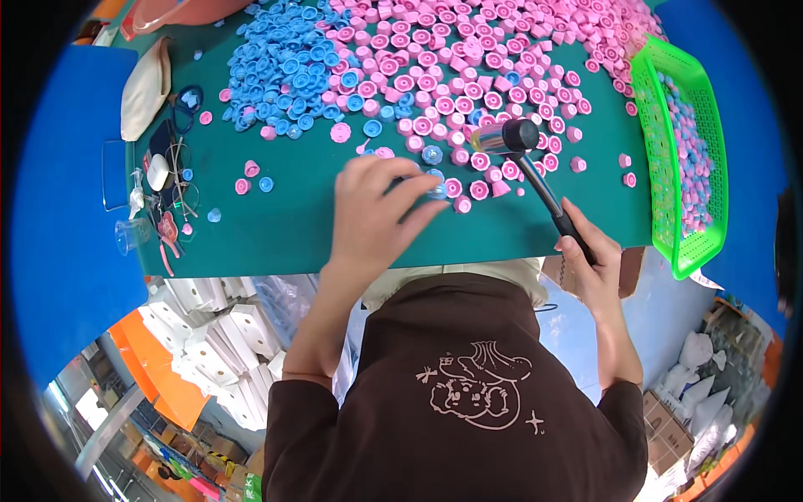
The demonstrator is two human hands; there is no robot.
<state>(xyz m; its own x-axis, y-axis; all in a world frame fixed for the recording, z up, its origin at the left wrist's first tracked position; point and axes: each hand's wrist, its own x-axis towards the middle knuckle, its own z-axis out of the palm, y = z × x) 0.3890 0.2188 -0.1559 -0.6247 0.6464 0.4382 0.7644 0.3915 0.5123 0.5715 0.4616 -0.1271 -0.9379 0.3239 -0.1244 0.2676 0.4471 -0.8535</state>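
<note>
My right hand [592,259] is wrapped round the black grip of a two-faced mallet [544,188]. The mallet's head, one end black and the other clear yellowish, hovers over pink pieces on the green table. Left of it, my left hand [372,209] has its thumb and fingertips at a small translucent blue piece [437,187], which they partly cover. Just beyond the fingers lies another blue flower-shaped piece [432,155]. Small pink cup-shaped pieces [478,190] sit close to the right of the left fingertips.
Blue pieces [284,67] are heaped at the back left, pink ones [502,42] across the back. A green basket [661,167] of mixed pieces stands at the right edge. On the left lie a beige pouch [145,92], eyeglasses [180,171], a white case [157,172] and pink-handled pliers [168,251].
</note>
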